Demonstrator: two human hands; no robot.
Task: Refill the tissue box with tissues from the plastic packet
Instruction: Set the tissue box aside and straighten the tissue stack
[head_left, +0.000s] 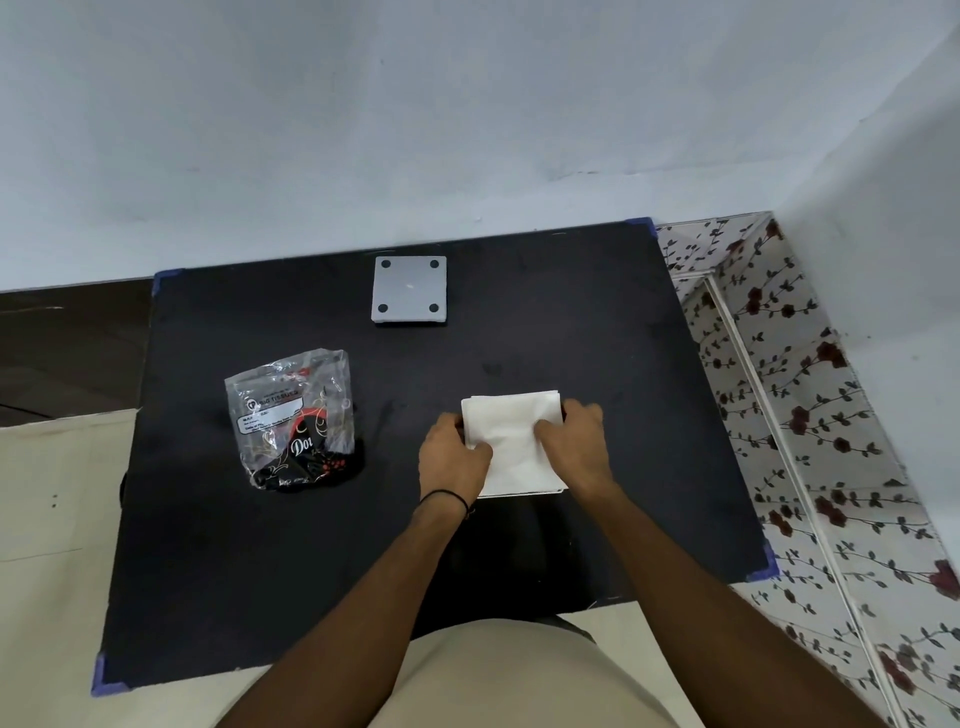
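Observation:
A stack of white tissues (511, 415) lies flat on the black table (597, 338), right of centre. My left hand (452, 454) grips the stack's left edge, and my right hand (574, 441) grips its right side, thumb on top. The clear plastic packet (293, 418), printed in black and red, lies crumpled and flat to the left, apart from both hands. A grey square piece with four dark round feet (410, 288), apparently the tissue box or its base turned upside down, sits at the table's far edge.
A pale wall rises behind the table. Floral-patterned tiles (810, 415) run along the right side. Blue protectors cap the table corners (641, 224). A dark wooden surface (67, 343) lies at the far left.

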